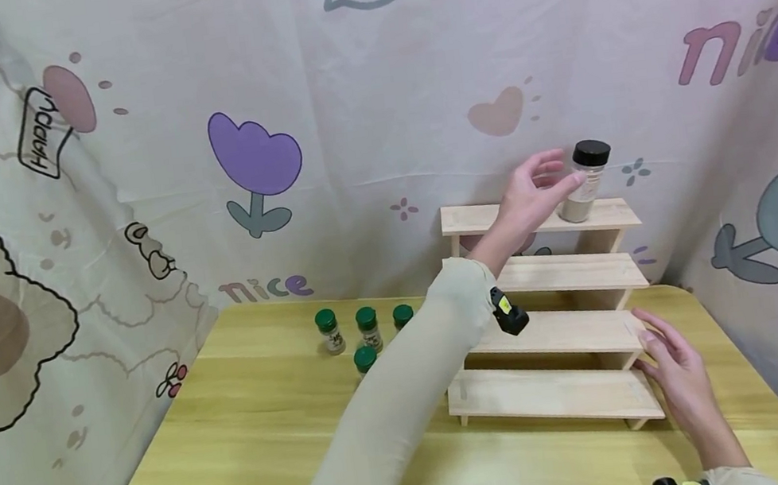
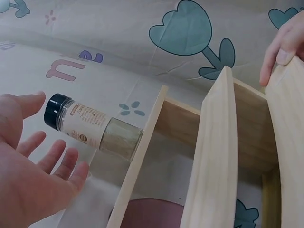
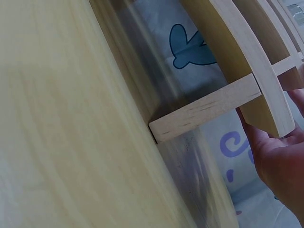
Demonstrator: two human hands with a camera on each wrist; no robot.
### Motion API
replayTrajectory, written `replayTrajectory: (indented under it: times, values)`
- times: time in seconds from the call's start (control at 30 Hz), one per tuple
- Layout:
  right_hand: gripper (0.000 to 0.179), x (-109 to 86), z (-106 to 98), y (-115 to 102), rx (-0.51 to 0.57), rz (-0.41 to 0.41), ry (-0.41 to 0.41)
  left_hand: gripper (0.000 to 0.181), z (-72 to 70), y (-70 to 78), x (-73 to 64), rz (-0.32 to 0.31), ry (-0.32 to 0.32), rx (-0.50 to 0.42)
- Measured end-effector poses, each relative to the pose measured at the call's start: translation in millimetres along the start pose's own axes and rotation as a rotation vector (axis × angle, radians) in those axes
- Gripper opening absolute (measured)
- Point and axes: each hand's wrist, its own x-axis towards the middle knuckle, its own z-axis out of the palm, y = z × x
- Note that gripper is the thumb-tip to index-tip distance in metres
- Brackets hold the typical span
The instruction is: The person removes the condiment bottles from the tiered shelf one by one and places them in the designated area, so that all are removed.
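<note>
A spice jar [image 1: 578, 197] with a black lid, pale label and beige powder stands on the top tier of a four-tier wooden display rack [image 1: 557, 391]. My left hand [image 1: 531, 194] is beside the jar. In the left wrist view, the left hand [image 2: 42, 166] has its fingers spread, with a gap between them and the jar [image 2: 95, 126]. My right hand [image 1: 681, 373] grips the rack's right end near the second tier from the bottom. In the right wrist view, part of the right hand [image 3: 280, 156] is hidden behind the rack's boards.
Several small jars with green lids [image 1: 326, 325] stand on the wooden table [image 1: 239, 443] left of the rack, partly behind my left sleeve. A printed cloth [image 1: 375, 116] hangs close behind the rack and along both sides of the table.
</note>
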Motion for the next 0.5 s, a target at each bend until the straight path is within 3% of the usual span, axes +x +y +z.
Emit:
replayTrajectory:
  times: [0.37, 0.5]
  values:
    - [0.047, -1.2, 3.3, 2.3, -0.037, 0.014, 0.024, 0.049, 14.6, 6.3, 15.9, -0.060, 0.047, 0.000]
    - [0.047, -0.3, 3.1, 0.3, -0.036, 0.014, 0.028, 0.052, 21.8, 7.1, 22.8, -0.052, 0.046, 0.073]
